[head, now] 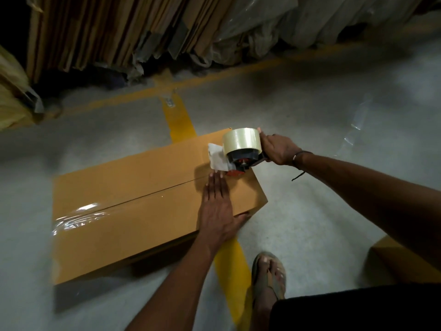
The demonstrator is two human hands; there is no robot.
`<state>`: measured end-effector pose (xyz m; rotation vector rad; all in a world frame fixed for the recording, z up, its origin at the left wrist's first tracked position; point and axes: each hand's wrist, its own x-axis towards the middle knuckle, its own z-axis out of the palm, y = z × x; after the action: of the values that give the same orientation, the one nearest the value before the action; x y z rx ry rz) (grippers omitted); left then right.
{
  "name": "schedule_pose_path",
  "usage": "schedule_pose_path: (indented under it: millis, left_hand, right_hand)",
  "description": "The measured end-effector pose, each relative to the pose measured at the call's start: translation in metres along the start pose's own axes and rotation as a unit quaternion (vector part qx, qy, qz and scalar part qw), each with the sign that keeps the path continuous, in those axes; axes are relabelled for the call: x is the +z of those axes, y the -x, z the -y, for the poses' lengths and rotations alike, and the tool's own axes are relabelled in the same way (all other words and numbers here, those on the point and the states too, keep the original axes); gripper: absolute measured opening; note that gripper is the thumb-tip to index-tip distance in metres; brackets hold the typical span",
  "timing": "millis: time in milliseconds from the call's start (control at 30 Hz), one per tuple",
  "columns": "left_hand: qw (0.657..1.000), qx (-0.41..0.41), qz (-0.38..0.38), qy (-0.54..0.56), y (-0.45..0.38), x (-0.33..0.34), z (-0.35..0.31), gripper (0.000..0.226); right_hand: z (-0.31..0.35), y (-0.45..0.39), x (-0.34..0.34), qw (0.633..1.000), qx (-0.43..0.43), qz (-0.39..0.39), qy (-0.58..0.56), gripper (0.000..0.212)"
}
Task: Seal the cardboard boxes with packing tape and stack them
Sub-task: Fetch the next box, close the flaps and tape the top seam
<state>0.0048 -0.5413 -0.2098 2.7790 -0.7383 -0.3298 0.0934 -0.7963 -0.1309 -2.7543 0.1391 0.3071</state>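
Head camera, looking down: a closed brown cardboard box [133, 211] lies flat on the grey concrete floor [310, 199] at centre-left of the frame, its long axis running from lower left to upper right. Its flaps are shut, so any contents are hidden. The centre seam follows that same axis, and glossy clear tape [78, 217] shines over it toward the left end. The left hand [218, 211], fingers straight and flat, presses the box top beside the seam near the right end, thumb at the near edge. The right hand [278, 149] grips the handle of a black-and-red tape dispenser [241, 161] carrying a roll of clear packing tape [241, 140], set against the box's upper right corner. A yellow painted floor stripe [179, 118] passes under the box. Flattened brown cardboard sheets [107, 32] lean along the top left; another brown cardboard box [403, 261] sits at lower right, beside a sandalled foot [269, 273].
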Motion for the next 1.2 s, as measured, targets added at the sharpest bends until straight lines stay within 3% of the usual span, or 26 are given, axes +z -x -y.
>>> schedule_pose_path:
  millis: [333, 467, 633, 700, 900, 1200]
  left_hand:
    - [1.0, 0.006, 0.007, -0.008, 0.052, -0.031, 0.11, 0.134]
    - [0.999, -0.046, 0.002, 0.011, 0.059, -0.043, 0.115, 0.138]
    - [0.967, -0.214, -0.075, 0.119, 0.032, -0.037, 0.064, 0.142]
    - [0.955, -0.245, -0.107, 0.126, 0.026, -0.029, 0.054, 0.145]
    - [0.959, -0.241, -0.117, 0.095, 0.025, -0.023, 0.06, 0.146]
    - [0.961, -0.257, -0.061, 0.079, 0.022, -0.03, 0.059, 0.146]
  right_hand:
    - [0.103, -0.002, 0.04, 0.999, -0.046, 0.023, 0.013, 0.081]
    - [0.125, -0.01, 0.046, 0.998, -0.058, 0.023, 0.015, 0.082]
    - [0.123, -0.01, 0.053, 0.998, -0.063, 0.027, 0.008, 0.084]
    - [0.119, -0.012, 0.051, 0.998, -0.063, 0.032, 0.003, 0.086]
    - [0.077, -0.015, 0.033, 0.998, -0.056, 0.037, 0.016, 0.088]
    - [0.031, -0.013, 0.02, 0.997, -0.041, 0.046, 0.053, 0.085]
